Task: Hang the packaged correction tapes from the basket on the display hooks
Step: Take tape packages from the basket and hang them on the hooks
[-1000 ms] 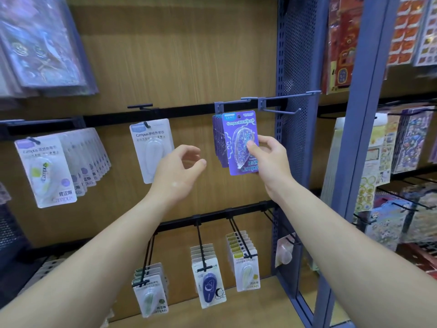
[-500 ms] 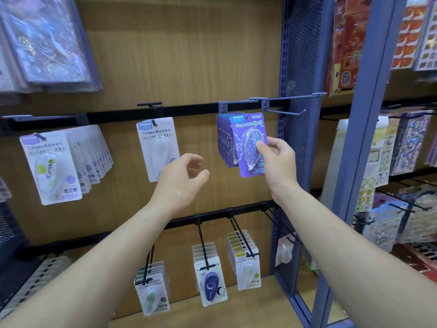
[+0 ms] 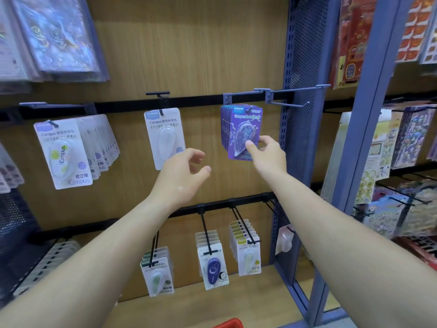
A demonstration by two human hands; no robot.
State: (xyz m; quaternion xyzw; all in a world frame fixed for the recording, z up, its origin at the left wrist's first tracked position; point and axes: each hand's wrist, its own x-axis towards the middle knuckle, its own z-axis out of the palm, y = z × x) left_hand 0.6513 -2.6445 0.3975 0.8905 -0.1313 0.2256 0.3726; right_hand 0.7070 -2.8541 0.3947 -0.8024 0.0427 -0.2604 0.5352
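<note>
Up at the upper rail, pinches the front purple correction tape pack by its lower right corner, between thumb and fingers of the right hand. Has that pack at the front of a row of like purple packs, its hang hole over the tip of a display hook. Holds the left hand in the air, left of and lower than the purple pack, fingers loosely curled around nothing, just below a single white pack. Faces, farther left, a row of white-and-green packs on the same rail, and lower down more packs on the lower hooks. Shows only a red basket rim at the near bottom edge.
</note>
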